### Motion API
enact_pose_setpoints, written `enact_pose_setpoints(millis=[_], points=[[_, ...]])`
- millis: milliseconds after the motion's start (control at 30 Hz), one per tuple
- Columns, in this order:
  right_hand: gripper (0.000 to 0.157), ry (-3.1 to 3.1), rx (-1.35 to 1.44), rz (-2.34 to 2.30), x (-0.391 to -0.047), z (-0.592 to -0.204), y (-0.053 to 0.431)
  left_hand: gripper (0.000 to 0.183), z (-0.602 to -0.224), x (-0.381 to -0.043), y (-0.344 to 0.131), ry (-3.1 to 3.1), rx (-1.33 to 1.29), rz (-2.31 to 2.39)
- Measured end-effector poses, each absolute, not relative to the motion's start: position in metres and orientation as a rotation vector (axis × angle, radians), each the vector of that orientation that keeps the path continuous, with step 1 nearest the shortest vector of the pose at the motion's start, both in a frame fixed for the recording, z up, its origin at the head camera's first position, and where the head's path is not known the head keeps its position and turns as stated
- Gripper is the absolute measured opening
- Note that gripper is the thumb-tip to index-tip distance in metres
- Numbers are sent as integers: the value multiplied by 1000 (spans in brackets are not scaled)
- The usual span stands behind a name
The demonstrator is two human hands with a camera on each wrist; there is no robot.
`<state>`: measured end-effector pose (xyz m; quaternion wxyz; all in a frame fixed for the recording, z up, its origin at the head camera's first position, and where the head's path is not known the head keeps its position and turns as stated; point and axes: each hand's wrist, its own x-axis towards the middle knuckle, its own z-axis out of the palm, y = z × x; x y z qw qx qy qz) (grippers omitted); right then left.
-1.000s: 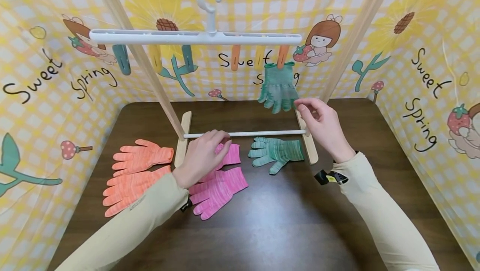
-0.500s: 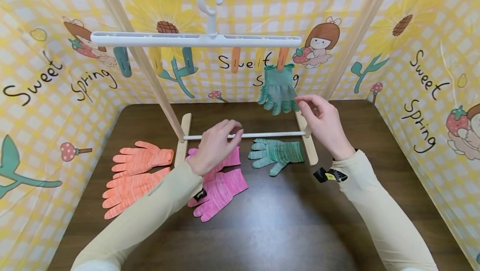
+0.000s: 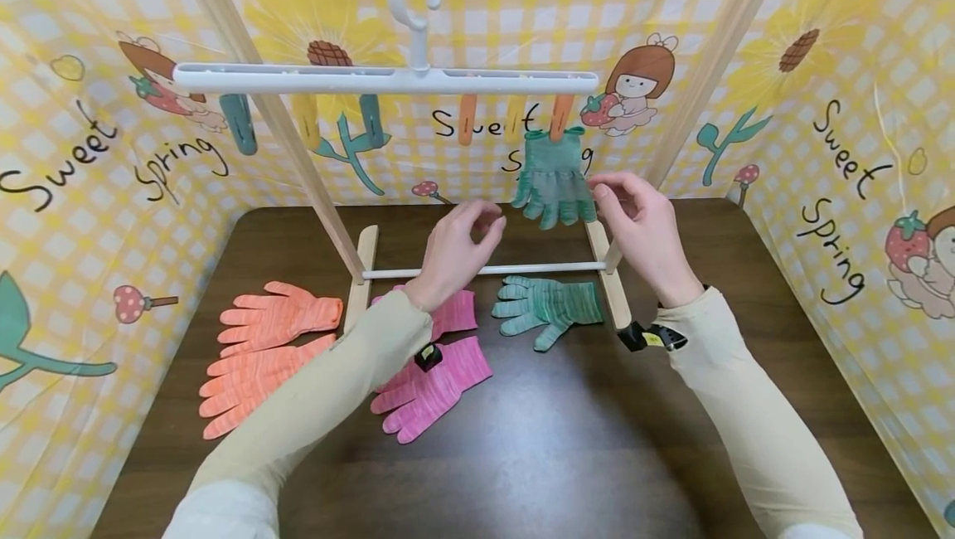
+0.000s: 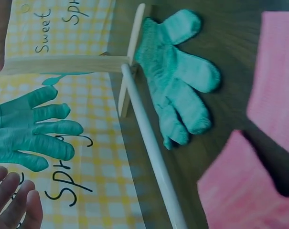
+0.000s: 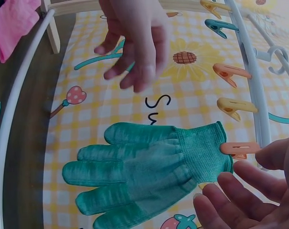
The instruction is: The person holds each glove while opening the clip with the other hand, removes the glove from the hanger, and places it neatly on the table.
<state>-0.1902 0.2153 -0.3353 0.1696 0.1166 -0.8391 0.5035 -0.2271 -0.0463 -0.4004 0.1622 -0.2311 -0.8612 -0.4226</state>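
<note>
A green knitted glove [image 3: 554, 182] hangs fingers-down from an orange clothespin [image 3: 561, 118] at the right end of a white hanger [image 3: 298, 79]. My right hand [image 3: 643, 228] is close beside this glove's right edge, fingers loosely bent and holding nothing. In the right wrist view its fingers [image 5: 230, 195] are close to the cuff and the clothespin. My left hand [image 3: 457, 249] is raised left of the glove, thumb and fingers apart with nothing between them. A second green glove [image 3: 552, 307] lies flat on the table below.
Two pink gloves [image 3: 440, 390] lie under my left forearm and two orange gloves [image 3: 279, 315] farther left. Several unused clothespins [image 3: 467, 120] hang along the hanger. A wooden stand [image 3: 298, 166] with a white lower bar [image 3: 537, 268] frames the area; patterned cloth surrounds the table.
My left hand has risen from over the pink gloves, moving right and away toward the hanging green glove. The right hand has stayed beside that glove, shifting only slightly.
</note>
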Motion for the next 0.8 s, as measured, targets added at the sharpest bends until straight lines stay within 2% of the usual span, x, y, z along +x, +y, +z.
enact_pose_setpoints(millis=[433, 800], points=[[34, -2310, 294, 1432, -207, -313, 205, 31, -379, -263, -20, -2399, -642, -1543], [52, -2369, 330, 1491, -240, -294, 190, 36, -365, -281, 3, -2247, -594, -1846]])
